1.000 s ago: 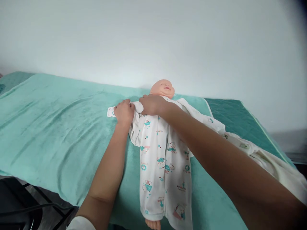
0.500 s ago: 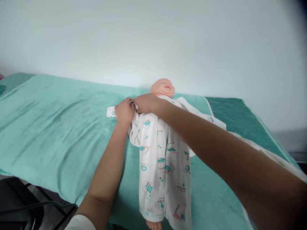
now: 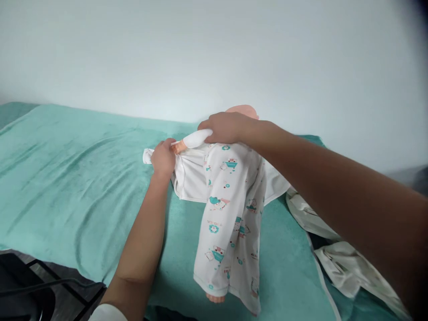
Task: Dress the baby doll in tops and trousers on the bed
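Observation:
A baby doll (image 3: 242, 109) lies on its back in printed white trousers (image 3: 222, 223), one foot showing at the hem. Beneath its torso a white baby shirt (image 3: 194, 180) is spread. My left hand (image 3: 163, 157) is closed on the shirt's sleeve, whose printed cuff (image 3: 147, 156) sticks out to the left. The doll's arm (image 3: 198, 138), white above with a skin-coloured hand, points into the sleeve opening beside my left fingers. Around the upper part of that arm my right hand (image 3: 224, 127) is closed. My right hand and forearm cover most of the doll's head and chest.
A green blanket (image 3: 83, 178) covers the bed, which stands against a pale wall (image 3: 167, 58). Crumpled off-white cloth (image 3: 347, 267) lies at the right under my right forearm. At lower left are a black chair-like object (image 3: 23, 290) and a cable.
My right hand has moved up and right, and the doll's arm now shows between my hands. My left hand shifted slightly left with the sleeve. The doll's body is tilted to the right.

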A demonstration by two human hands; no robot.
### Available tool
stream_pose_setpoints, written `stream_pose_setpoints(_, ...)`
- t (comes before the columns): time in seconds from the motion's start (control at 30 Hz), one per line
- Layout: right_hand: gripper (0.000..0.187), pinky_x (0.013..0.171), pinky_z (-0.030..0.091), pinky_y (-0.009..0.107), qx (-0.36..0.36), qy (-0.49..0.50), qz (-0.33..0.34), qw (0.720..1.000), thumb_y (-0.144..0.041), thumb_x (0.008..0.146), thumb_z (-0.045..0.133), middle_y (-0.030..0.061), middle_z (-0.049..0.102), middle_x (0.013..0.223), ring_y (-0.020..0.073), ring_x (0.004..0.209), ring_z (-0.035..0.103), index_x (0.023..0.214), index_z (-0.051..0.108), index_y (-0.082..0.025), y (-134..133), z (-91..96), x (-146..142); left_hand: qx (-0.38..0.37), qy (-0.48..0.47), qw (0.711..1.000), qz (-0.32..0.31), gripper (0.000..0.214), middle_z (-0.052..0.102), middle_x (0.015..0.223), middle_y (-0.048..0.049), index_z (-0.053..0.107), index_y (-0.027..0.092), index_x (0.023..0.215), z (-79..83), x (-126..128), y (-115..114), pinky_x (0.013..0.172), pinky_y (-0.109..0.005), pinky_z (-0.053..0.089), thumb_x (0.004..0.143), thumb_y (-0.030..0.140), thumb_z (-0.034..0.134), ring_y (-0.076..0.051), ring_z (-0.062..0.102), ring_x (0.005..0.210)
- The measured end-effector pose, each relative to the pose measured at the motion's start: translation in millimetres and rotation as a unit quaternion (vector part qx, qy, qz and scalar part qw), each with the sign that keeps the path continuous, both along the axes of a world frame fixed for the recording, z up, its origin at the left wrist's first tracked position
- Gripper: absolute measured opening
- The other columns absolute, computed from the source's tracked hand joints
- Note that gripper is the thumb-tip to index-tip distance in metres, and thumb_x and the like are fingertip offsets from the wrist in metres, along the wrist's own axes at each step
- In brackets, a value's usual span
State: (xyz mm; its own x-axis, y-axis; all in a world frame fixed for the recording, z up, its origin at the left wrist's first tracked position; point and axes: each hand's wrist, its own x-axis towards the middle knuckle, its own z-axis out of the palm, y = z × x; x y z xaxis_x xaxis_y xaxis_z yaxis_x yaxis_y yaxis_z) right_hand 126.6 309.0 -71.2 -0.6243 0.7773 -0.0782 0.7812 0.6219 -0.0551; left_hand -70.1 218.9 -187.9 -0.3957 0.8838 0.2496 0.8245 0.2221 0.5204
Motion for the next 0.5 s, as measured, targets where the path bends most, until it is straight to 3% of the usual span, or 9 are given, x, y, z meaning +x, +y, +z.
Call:
stream_pose_setpoints(0.17,0.034,0.078,0.042,0.034,-0.020,-0.016,0.014,1.000,-0.033,0.086,0.068,0.0050,0.072,0.111,0.0250,0.096,0.063,0.120,0.071,-0.029,-5.8,8.5,5.7,-0.012,0.006,1.000,0.017,0.048,0.072,0.122,-0.0067,0.063,0.031,0.132,-2.2,-2.9,-3.3,0.086,-0.034,0.049,0.095,0.016,0.037,-0.025,0.067,0.110)
stream_pose_setpoints(0.3,0.031,0.071,0.040,0.031,-0.034,-0.015,0.034,0.999,-0.033,0.090,0.062,0.0057,0.071,0.108,0.0214,0.086,0.063,0.120,0.068,-0.028,-15.9,-6.5,-13.9,0.002,0.075,0.997,0.028,0.045,0.069,0.125,-0.0089,0.060,0.029,0.133,0.8,-0.8,-4.1,0.092,-0.039,0.049,0.095,0.017,0.041,-0.028,0.064,0.115)
stream_pose_setpoints(0.4,0.028,0.069,0.039,0.031,-0.025,-0.015,0.036,0.999,-0.036,0.090,0.060,0.0060,0.070,0.109,0.0226,0.090,0.064,0.117,0.067,-0.028,-20.6,-22.3,-31.5,-0.009,0.146,0.989,-0.003,0.041,0.067,0.128,-0.0095,0.061,0.030,0.131,2.7,4.9,-2.3,0.107,-0.048,0.042,0.095,0.019,0.045,-0.032,0.056,0.125)
stream_pose_setpoints(0.5,0.031,0.073,0.042,0.032,-0.021,-0.022,0.034,0.999,-0.037,0.090,0.061,0.0074,0.071,0.112,0.0250,0.096,0.065,0.118,0.066,-0.025,-20.5,-30.5,-41.1,-0.021,0.159,0.984,-0.072,0.046,0.064,0.136,-0.0095,0.053,0.029,0.141,1.8,10.9,0.5,0.112,-0.048,0.038,0.094,0.026,0.053,-0.031,0.053,0.129)
